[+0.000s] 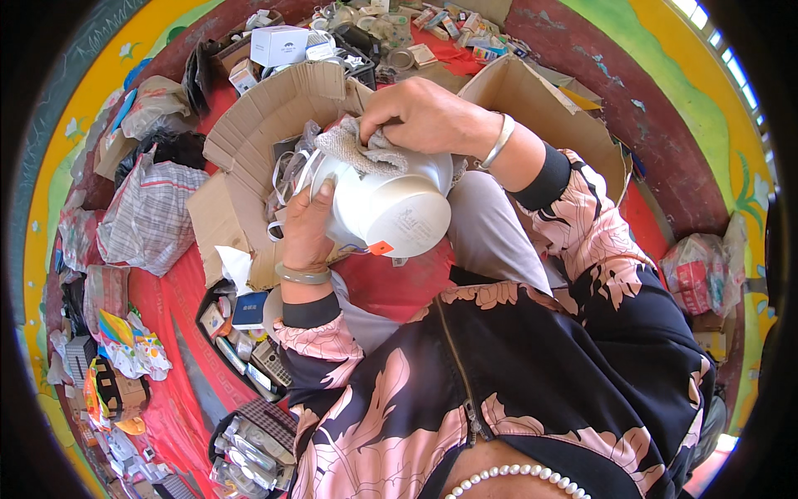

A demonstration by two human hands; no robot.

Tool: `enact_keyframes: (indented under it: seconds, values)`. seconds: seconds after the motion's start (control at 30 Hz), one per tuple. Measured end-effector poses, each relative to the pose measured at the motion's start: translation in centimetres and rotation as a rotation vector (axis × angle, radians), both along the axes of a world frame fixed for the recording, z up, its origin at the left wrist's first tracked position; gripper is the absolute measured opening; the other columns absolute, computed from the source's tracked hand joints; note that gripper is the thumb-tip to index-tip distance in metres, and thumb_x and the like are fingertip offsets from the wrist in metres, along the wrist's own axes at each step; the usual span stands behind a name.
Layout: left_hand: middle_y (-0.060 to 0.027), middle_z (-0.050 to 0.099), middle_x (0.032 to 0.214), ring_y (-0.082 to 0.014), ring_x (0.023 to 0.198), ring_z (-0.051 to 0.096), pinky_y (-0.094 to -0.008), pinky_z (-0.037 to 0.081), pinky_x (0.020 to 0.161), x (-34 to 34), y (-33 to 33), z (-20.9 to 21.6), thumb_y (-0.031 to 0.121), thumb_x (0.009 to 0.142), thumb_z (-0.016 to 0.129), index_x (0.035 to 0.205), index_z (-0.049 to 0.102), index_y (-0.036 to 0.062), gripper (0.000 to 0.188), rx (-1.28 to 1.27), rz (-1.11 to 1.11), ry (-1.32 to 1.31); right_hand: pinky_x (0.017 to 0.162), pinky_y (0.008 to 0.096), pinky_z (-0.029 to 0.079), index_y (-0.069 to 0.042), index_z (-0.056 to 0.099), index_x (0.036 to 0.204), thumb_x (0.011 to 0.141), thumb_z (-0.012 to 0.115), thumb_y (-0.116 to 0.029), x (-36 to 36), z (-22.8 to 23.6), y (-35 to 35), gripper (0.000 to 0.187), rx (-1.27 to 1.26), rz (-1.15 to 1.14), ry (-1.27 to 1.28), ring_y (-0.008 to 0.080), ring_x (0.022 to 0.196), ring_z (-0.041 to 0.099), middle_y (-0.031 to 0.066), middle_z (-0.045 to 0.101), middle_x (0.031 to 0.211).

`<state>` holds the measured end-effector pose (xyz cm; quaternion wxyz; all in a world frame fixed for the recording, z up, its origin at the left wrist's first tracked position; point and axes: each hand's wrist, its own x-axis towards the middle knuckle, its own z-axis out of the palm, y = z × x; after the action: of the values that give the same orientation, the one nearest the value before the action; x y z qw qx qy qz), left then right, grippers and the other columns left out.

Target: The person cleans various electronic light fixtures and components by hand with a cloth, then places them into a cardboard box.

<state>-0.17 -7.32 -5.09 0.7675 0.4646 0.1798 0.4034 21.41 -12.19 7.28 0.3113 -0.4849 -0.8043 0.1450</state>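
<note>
A white pot [413, 223] is held up over the lap, between the knees, with its round flat base turned toward the wearer and its body tilted. An orange sticker [381, 248] is seen at the edge of that base. The pot is gripped at its left side by the fingers of the left hand [307, 229], the thumb being laid along the outer wall. A crumpled grey cloth [366, 150] is pinched in the bent fingers of the right hand [420, 115] and is pressed against the far upper part of the pot. A bangle is worn on each wrist.

Just beyond the pot, an open cardboard box [274, 121] is seen with its flaps spread, its visible contents partly covered by the pot and the left hand. A second cardboard box [524, 91] is placed to the right. Near the left forearm, a calculator [270, 362] and a dark blue case [249, 310] are kept among small goods in a dark container. Clear bottles [245, 453] are gathered in another container nearer the lower edge. Farther left, a plaid bag [152, 214] is set on the red floor covering [170, 312].
</note>
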Motion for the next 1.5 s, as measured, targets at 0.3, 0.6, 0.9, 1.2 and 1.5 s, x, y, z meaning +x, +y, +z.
enact_keyframes:
  seconds: [0.3, 0.6, 0.9, 1.2, 1.5]
  values:
    - [-0.013, 0.059, 0.113, -0.0227, 0.101, 0.058, -0.0342, 0.046, 0.089, 0.1, 0.8, -1.4, 0.028, 0.093, 0.05, 0.118, 0.052, -0.0045, 0.041, -0.032, 0.148, -0.105, 0.074, 0.0264, 0.047, -0.004, 0.067, 0.09, 0.074, 0.052, 0.004, 1.4, -2.5, 0.9, 0.023, 0.016, -0.112, 0.224, 0.0156, 0.079, 0.06, 0.0072, 0.066, 0.086]
    - [-0.0154, 0.052, 0.123, -0.0271, 0.11, 0.054, -0.0381, 0.043, 0.093, 0.4, 0.3, 0.4, 0.035, 0.091, 0.05, 0.128, 0.041, -0.0037, 0.054, -0.053, 0.156, -0.213, 0.074, 0.0215, 0.046, 0.001, 0.065, 0.095, 0.081, 0.057, 0.001, 3.4, -8.8, -2.9, 0.016, -0.112, -0.281, 0.82, 0.0064, 0.081, 0.057, 0.0007, 0.064, 0.088]
    - [-0.0153, 0.054, 0.121, -0.026, 0.108, 0.055, -0.0373, 0.045, 0.091, 0.6, 0.3, 1.0, 0.031, 0.092, 0.05, 0.126, 0.042, -0.0052, 0.05, -0.052, 0.133, -0.205, 0.069, 0.0204, 0.044, 0.0, 0.064, 0.094, 0.079, 0.054, 0.002, 3.4, -8.6, -4.5, 0.017, -0.115, -0.311, 0.752, 0.0043, 0.075, 0.052, -0.0025, 0.061, 0.083]
    - [-0.0112, 0.06, 0.112, -0.0198, 0.098, 0.059, -0.0325, 0.047, 0.086, 0.2, 0.3, -0.2, 0.022, 0.092, 0.054, 0.118, 0.052, -0.0031, 0.037, -0.016, 0.05, -0.02, 0.072, 0.0312, 0.046, -0.005, 0.063, 0.089, 0.073, 0.051, 0.002, 1.9, -2.1, -0.8, 0.022, 0.047, -0.054, 0.142, 0.023, 0.078, 0.06, 0.0101, 0.063, 0.084]
    - [-0.013, 0.059, 0.112, -0.0213, 0.099, 0.059, -0.0328, 0.045, 0.088, -0.4, 0.9, -1.2, 0.026, 0.092, 0.052, 0.117, 0.052, -0.0055, 0.04, 0.012, 0.111, -0.036, 0.08, 0.0283, 0.046, -0.003, 0.063, 0.093, 0.075, 0.047, 0.009, 1.1, -2.5, 0.0, 0.026, -0.022, 0.078, 0.242, 0.0188, 0.086, 0.061, 0.0082, 0.064, 0.09]
